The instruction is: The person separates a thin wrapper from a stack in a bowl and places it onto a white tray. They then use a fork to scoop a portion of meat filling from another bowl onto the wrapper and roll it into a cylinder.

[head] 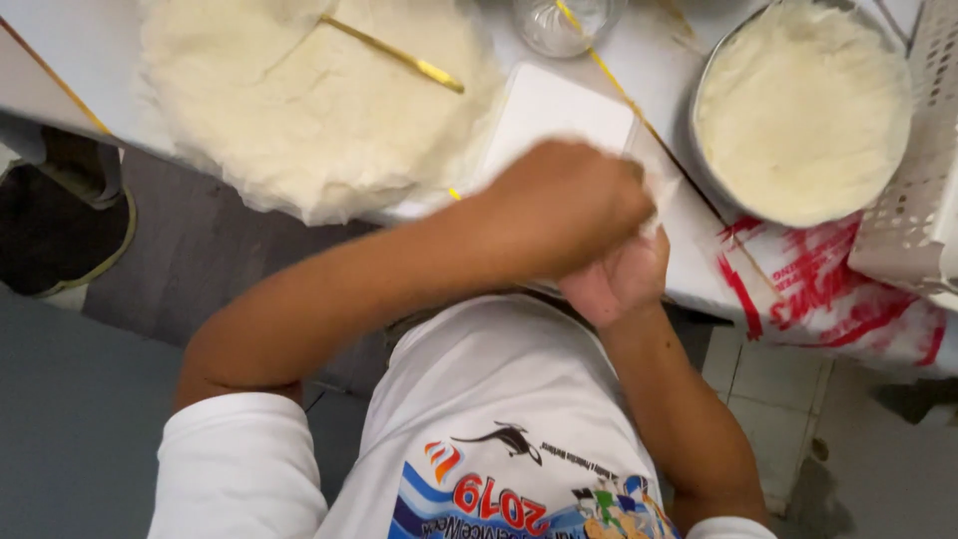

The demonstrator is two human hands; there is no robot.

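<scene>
A: White tabletop [90,45] runs across the top of the view, grey floor [60,419] below it. You stand at its near edge in a white printed shirt [499,429].

B: Where are your hands?

A: Both meet at centre frame, over the tabletop's edge. Your left hand [569,205] lies on top, knuckles up, fingers curled down and pressed together. Your right hand [619,279] sits under it, palm up, cupped.

B: What do they hold?

A: A small pale piece of dough [661,192] shows at 3 o'clock of your left hand, pinched between the two hands. Motion blur hides its shape; I cannot tell how much of it is there.

B: What is around it?

A: White cutting board [554,110] just beyond your hands, at 12 o'clock, partly hidden by them. Big flat round of dough [309,100] at 10 o'clock, draping over the tabletop's edge, with a yellow stick [394,55] lying across its top. Metal bowl [702,80] filled with pale dough at 2 o'clock, well apart from the flat round. Clear glass [564,25] at 12 o'clock, at the frame's top. White perforated basket [918,200] at 3 o'clock, just beside the bowl. Red and white plastic bag [828,289] beneath the bowl, hanging over the edge. Dark shoe [60,225] on the floor at 9 o'clock.
</scene>
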